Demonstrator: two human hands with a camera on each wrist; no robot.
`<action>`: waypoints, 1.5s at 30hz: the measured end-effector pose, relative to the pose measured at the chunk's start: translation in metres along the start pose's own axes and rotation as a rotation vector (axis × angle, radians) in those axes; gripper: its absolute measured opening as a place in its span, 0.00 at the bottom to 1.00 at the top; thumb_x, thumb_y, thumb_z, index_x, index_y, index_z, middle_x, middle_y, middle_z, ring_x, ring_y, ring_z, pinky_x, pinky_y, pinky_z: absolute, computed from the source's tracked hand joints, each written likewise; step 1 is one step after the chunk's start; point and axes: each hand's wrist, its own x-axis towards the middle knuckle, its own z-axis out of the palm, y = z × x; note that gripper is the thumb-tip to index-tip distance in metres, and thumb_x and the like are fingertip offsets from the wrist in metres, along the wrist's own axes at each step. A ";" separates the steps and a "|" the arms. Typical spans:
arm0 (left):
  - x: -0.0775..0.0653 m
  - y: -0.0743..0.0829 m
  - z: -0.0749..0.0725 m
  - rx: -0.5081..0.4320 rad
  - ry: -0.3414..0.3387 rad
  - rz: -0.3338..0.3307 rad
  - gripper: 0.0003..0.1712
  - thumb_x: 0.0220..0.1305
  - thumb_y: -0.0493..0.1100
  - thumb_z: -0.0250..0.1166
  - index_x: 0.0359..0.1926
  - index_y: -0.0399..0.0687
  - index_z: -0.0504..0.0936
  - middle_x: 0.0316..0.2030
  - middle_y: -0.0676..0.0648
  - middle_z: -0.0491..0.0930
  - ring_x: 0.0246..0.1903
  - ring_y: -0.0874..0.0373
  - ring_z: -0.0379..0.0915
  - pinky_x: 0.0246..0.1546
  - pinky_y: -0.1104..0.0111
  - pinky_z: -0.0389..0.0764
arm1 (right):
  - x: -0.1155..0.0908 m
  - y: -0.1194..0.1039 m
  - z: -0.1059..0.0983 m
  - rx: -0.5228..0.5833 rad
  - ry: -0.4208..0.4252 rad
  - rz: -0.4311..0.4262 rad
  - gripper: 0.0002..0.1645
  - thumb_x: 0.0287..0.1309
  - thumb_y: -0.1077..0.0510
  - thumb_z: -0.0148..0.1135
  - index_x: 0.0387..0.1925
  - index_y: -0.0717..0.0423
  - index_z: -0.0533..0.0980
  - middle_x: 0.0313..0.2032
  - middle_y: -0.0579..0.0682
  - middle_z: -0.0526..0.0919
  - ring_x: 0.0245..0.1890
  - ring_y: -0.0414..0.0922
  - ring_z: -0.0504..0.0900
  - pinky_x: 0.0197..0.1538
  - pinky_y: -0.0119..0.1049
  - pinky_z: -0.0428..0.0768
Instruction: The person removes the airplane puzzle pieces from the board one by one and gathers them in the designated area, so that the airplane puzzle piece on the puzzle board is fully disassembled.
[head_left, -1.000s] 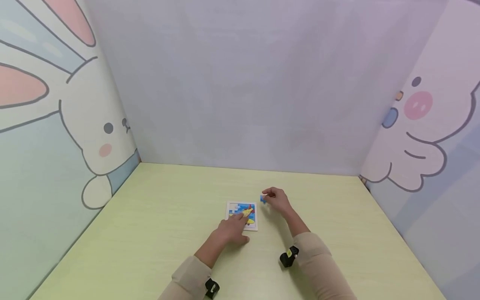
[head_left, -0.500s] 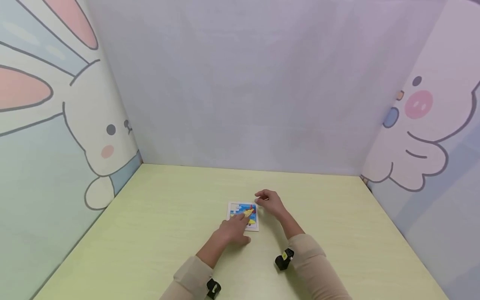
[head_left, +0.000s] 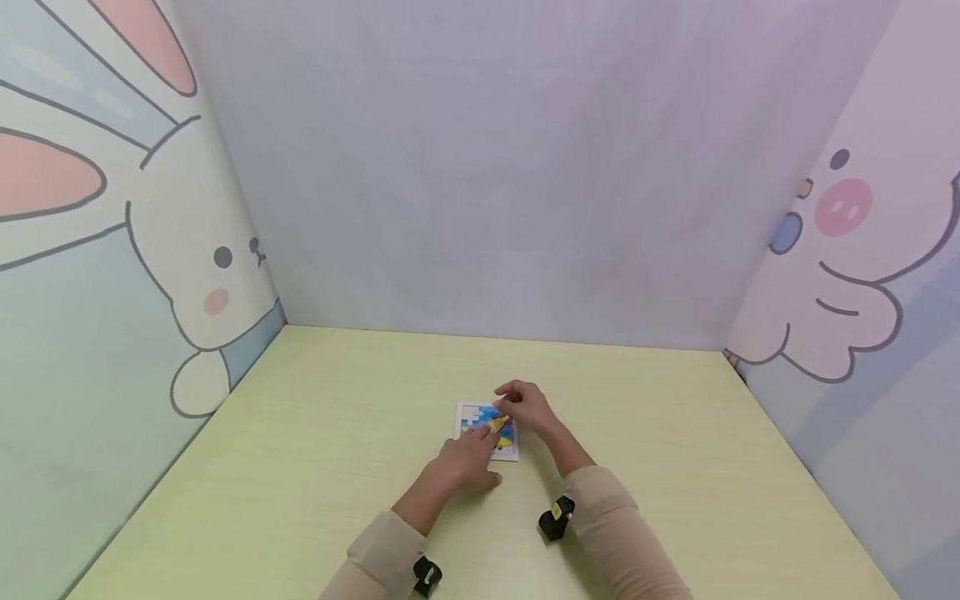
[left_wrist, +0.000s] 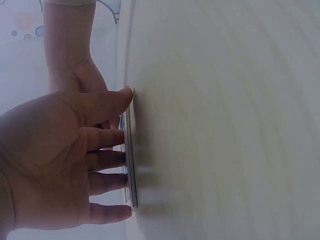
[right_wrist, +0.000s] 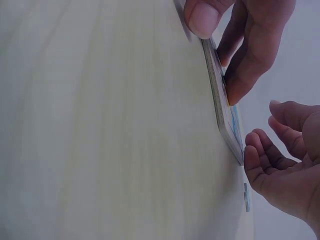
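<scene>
A small square jigsaw puzzle (head_left: 500, 432) with blue, yellow and red patches lies in a white-rimmed tray (head_left: 517, 452). Its upper left part shows pale areas. My left hand (head_left: 467, 460) rests on the puzzle with fingers fairly straight; the thumb lies by its near edge, as the left wrist view shows. My right hand (head_left: 527, 408) is at the far right corner of the tray, fingers bent. Whether it pinches anything is hidden. In the right wrist view, a thin blue jigsaw piece (right_wrist: 246, 197) sits beyond the tray, apart from the right hand's visible fingers.
A pale yellow-green table (head_left: 360, 392) spreads around the puzzle, with a plain light wall (head_left: 480, 183) behind. Side panels carry a cartoon rabbit (head_left: 187, 250) and a pink-nosed animal (head_left: 832, 267). Black wrist mounts (head_left: 557, 518) sit below both sleeves.
My right hand has moved left, from beside a blue jigsaw piece to the puzzle's far right corner. That piece is no longer visible in the head view. My left hand has stayed put.
</scene>
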 end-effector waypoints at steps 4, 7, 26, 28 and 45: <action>-0.001 0.002 -0.002 -0.004 0.005 0.007 0.41 0.55 0.55 0.66 0.66 0.44 0.64 0.66 0.45 0.60 0.65 0.49 0.53 0.53 0.45 0.64 | 0.000 -0.002 0.001 -0.020 -0.014 0.020 0.12 0.56 0.62 0.62 0.43 0.63 0.77 0.30 0.49 0.77 0.29 0.44 0.75 0.33 0.35 0.75; -0.002 0.002 -0.004 -0.012 0.004 0.004 0.41 0.55 0.55 0.66 0.66 0.44 0.64 0.66 0.44 0.60 0.65 0.48 0.53 0.53 0.45 0.65 | 0.000 -0.005 0.000 -0.043 -0.036 0.031 0.12 0.55 0.64 0.62 0.42 0.63 0.78 0.30 0.50 0.78 0.30 0.44 0.75 0.34 0.36 0.75; -0.004 -0.001 -0.007 0.019 0.024 0.018 0.42 0.56 0.55 0.65 0.67 0.41 0.62 0.66 0.43 0.59 0.64 0.46 0.54 0.51 0.44 0.66 | 0.007 -0.016 0.017 -0.174 -0.058 0.068 0.08 0.52 0.64 0.65 0.36 0.60 0.80 0.30 0.49 0.76 0.32 0.46 0.73 0.38 0.38 0.74; -0.004 -0.001 -0.009 0.024 0.029 0.019 0.42 0.56 0.55 0.65 0.67 0.41 0.62 0.66 0.43 0.59 0.64 0.46 0.55 0.50 0.44 0.66 | 0.008 -0.017 0.018 -0.190 -0.052 0.062 0.08 0.52 0.64 0.65 0.37 0.60 0.80 0.31 0.49 0.76 0.32 0.46 0.72 0.38 0.38 0.74; 0.001 0.000 -0.001 0.019 0.019 0.029 0.43 0.55 0.55 0.65 0.67 0.41 0.61 0.66 0.43 0.60 0.64 0.47 0.55 0.49 0.45 0.68 | 0.010 -0.013 0.017 -0.259 -0.096 0.098 0.07 0.52 0.69 0.62 0.34 0.59 0.77 0.29 0.51 0.73 0.31 0.46 0.71 0.35 0.38 0.71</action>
